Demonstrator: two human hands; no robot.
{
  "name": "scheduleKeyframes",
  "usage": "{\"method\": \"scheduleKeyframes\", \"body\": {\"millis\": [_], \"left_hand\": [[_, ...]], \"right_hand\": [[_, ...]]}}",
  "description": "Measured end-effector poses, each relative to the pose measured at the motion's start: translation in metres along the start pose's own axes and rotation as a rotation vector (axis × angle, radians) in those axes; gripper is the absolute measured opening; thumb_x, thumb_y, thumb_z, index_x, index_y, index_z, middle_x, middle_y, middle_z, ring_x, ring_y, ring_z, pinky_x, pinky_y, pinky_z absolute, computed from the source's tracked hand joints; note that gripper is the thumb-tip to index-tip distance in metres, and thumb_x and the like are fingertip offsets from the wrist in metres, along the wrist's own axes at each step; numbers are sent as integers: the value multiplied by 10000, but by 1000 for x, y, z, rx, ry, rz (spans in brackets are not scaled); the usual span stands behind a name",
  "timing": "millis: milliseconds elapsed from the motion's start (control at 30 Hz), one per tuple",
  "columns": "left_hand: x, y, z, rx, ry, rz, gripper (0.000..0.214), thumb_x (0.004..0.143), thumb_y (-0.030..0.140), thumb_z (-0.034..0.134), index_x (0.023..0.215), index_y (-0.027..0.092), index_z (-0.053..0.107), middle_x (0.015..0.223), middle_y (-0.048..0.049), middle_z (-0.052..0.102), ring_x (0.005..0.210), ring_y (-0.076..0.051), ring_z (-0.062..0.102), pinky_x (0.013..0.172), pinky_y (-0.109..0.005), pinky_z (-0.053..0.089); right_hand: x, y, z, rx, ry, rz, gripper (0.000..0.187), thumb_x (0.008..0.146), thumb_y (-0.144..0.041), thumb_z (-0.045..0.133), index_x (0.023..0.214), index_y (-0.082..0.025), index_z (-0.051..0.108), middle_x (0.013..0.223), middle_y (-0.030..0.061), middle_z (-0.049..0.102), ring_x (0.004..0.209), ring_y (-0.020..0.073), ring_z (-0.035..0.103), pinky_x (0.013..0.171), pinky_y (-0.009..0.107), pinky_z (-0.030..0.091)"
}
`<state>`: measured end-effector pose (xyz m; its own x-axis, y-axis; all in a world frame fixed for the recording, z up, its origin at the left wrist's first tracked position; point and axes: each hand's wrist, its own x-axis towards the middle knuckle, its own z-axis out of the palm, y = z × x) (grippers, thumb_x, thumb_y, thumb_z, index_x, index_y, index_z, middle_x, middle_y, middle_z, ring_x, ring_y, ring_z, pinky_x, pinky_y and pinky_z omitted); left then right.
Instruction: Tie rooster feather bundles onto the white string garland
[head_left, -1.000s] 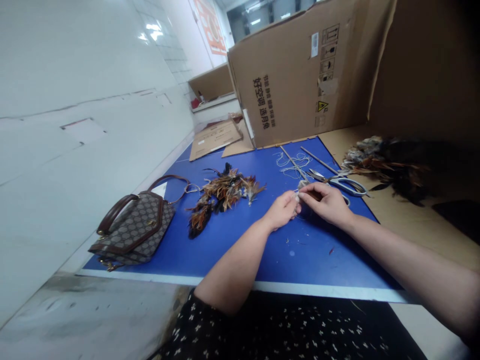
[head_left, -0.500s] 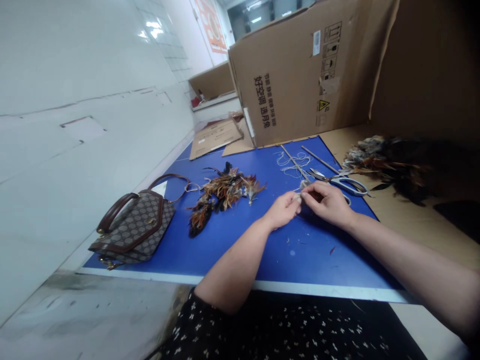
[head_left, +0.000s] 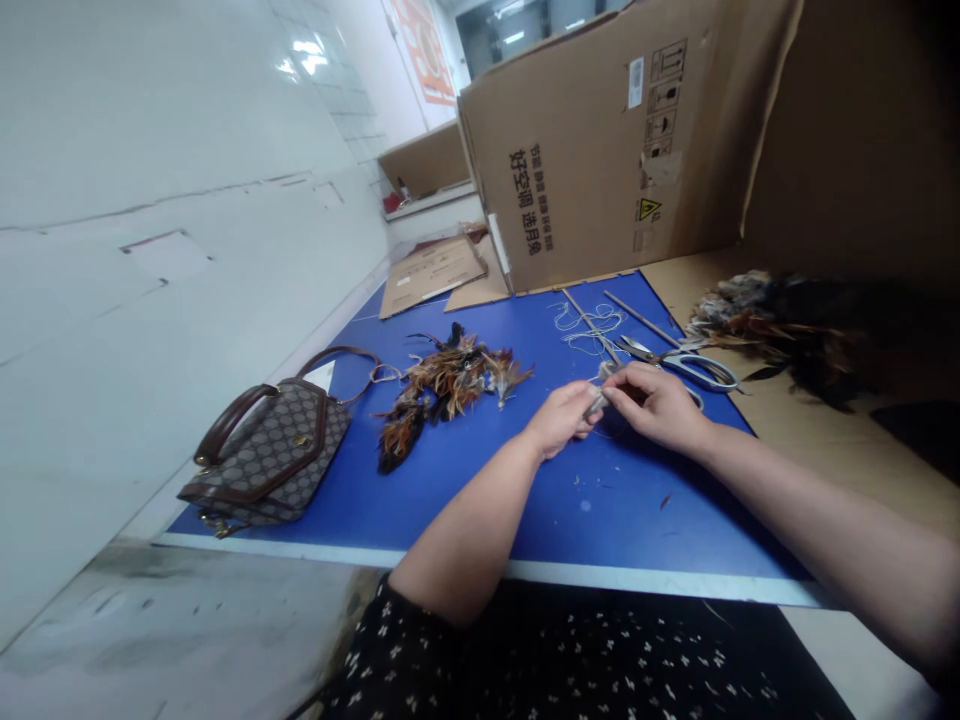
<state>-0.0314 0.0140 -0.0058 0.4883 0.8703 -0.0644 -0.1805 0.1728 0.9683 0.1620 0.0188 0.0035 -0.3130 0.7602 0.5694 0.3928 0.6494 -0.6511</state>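
Note:
My left hand point(head_left: 562, 420) is closed, its thumb and fingers pinching a small pale greyish piece point(head_left: 596, 401), too small to make out exactly. My right hand point(head_left: 654, 405) meets it from the right, thumb and fingertips pressed together at the same piece. Just beyond the fingertips lies a thin stick point(head_left: 589, 322) with loose pale thread point(head_left: 574, 338) tangled around it. Scissors point(head_left: 703, 370) with pale handles lie open behind my right hand, partly covered by it. A heap of brown and black feathers point(head_left: 450, 385) rests to the left of my hands.
A patterned handbag point(head_left: 274, 460) stands at the left of the blue mat point(head_left: 465, 510). Another feather bundle point(head_left: 765, 335) lies on the right. A second stick point(head_left: 637, 316) lies near the scissors. A large cardboard box point(head_left: 592, 180) blocks the back; flat cardboard point(head_left: 427, 275) lies beside it.
My left hand has turned slightly, and more of the pale piece shows between the fingers. My right hand stays nearly in place. Nothing else on the mat has visibly moved.

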Motion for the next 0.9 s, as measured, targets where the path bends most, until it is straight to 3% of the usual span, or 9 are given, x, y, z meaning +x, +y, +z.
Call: {"method": "scheduleKeyframes", "body": {"millis": [167,300,433,533,700,900], "left_hand": [[-2,3,-1,-14,9,-23,427,846,534,757,890,179,523,650,61,439,457,-22,285,460,-170,179],[1,1,0,-62,84,-6,421,829,509,779,868,184,514,634,69,429,441,-20,287,455,-178,168],[6,-6,2,-101,225,-2,429,791,505,804,832,184,523,582,69,443,433,-48,356,444,-198,224],[9,-10,5,-111,308,33,408,766,471,824,845,151,583,649,30,544,519,-70,469,490,-207,328],[9,-10,9,-130,325,37,366,766,409,826,806,143,578,655,26,557,546,-71,494,519,-200,364],[9,-9,8,-96,339,-11,379,800,464,793,860,161,573,632,28,559,492,-97,527,494,-222,437]], "right_hand": [[0,-2,1,-20,33,-12,220,959,-414,620,946,-241,755,850,83,716,804,249,663,786,405,536],[-3,-5,2,-29,72,-40,185,957,-400,636,947,-251,745,863,82,706,818,250,659,802,403,534],[-9,-9,9,-26,-18,-103,153,955,-374,647,920,-250,730,851,71,687,794,232,653,780,380,535],[-13,-12,18,-91,-114,-124,126,938,-356,666,956,-245,723,868,73,676,794,229,656,769,373,540],[-15,-11,22,-199,-126,-72,123,940,-337,650,906,-234,708,879,81,675,794,234,666,766,372,536],[-11,-4,16,-145,-50,-50,122,920,-247,617,903,-217,734,867,78,701,808,232,681,770,367,540]]}}
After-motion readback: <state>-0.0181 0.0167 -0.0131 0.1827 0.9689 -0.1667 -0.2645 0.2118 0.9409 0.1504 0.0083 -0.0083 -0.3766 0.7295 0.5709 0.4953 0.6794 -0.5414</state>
